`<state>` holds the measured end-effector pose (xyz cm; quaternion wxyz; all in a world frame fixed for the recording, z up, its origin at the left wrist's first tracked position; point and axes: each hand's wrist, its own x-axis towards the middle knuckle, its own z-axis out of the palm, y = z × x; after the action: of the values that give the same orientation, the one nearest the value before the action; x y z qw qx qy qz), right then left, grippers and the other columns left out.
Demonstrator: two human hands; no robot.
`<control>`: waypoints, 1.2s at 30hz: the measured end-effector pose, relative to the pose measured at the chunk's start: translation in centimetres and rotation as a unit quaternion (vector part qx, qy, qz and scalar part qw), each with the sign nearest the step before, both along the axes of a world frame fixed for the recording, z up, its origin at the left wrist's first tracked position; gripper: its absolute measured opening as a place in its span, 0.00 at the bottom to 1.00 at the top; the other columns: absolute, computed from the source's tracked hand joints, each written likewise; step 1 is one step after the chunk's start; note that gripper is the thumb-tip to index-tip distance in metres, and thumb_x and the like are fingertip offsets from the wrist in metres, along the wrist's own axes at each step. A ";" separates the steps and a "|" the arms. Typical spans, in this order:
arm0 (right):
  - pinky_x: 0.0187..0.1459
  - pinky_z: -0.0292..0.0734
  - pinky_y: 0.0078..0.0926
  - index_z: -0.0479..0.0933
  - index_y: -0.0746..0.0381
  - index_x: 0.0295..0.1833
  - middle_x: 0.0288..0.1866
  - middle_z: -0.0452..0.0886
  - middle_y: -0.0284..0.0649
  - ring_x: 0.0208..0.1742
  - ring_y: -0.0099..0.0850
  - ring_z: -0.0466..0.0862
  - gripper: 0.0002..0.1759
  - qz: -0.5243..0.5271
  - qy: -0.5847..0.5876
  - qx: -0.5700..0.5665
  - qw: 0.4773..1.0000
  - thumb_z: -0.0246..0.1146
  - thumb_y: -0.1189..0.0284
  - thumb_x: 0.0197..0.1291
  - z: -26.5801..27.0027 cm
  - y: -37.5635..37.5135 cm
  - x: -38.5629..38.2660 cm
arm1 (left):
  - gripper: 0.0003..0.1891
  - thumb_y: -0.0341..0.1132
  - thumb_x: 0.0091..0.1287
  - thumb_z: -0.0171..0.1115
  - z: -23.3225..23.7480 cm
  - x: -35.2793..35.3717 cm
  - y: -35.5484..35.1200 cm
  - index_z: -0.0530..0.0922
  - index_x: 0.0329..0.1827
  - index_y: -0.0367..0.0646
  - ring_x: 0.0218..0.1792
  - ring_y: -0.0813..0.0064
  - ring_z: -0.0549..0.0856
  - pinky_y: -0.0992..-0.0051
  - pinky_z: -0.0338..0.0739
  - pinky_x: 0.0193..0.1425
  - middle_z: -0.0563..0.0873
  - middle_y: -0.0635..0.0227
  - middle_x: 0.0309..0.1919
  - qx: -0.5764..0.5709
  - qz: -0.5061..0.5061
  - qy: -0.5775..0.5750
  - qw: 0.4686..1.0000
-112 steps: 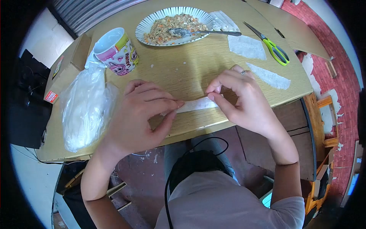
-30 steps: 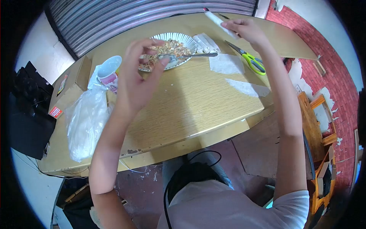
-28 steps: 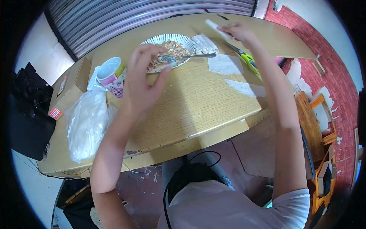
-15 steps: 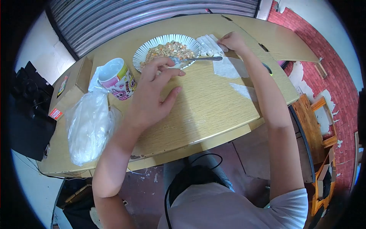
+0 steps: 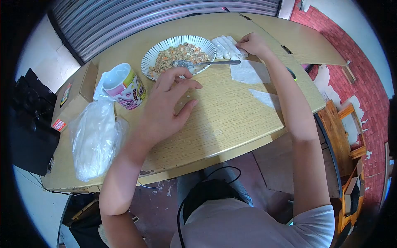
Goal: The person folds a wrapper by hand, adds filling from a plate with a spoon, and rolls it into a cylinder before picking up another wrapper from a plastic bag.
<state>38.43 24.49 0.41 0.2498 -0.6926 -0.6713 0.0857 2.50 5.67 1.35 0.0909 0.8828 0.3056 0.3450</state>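
My right hand point(image 5: 254, 44) is at the back of the table, fingers bent together over the end of the rightmost spring roll point(image 5: 239, 48). Several other white rolls point(image 5: 223, 46) lie side by side to its left. My left hand point(image 5: 167, 105) hovers in front of the plate with fingers apart and slightly curled, nothing in it. Behind it, the white fluted plate point(image 5: 149, 58) carries a chopped, rice-like filling point(image 5: 178, 55). A spoon point(image 5: 219, 63) rests in the filling, its handle over the rim. White wrapper sheets point(image 5: 250, 72) lie below the rolls.
To the left stand a colourful mug point(image 5: 128, 89), a clear plastic bag with white contents point(image 5: 95, 140) and a cardboard box point(image 5: 76, 93). Another wrapper piece point(image 5: 264, 98) lies near the right side. A few crumbs dot the tabletop point(image 5: 215, 124).
My left hand has drawn slightly down from the plate, uncovering more of the spoon and filling. My right hand stays at the rolls, shifted very little.
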 end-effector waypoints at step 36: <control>0.49 0.81 0.28 0.86 0.65 0.51 0.42 0.90 0.37 0.44 0.28 0.87 0.16 0.206 -0.103 -0.056 0.971 0.72 0.65 0.66 8.1 -13.8 1.5 | 0.11 0.27 0.65 0.74 -0.2 -0.3 1.0 0.85 0.49 0.43 0.59 0.60 0.81 0.63 0.75 0.65 0.81 0.63 0.54 0.083 0.037 -0.019 0.996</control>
<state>39.97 10.65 8.48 0.1166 -0.5571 -0.8160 0.1008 2.20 6.69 1.13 0.0104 0.8687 0.3066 0.3890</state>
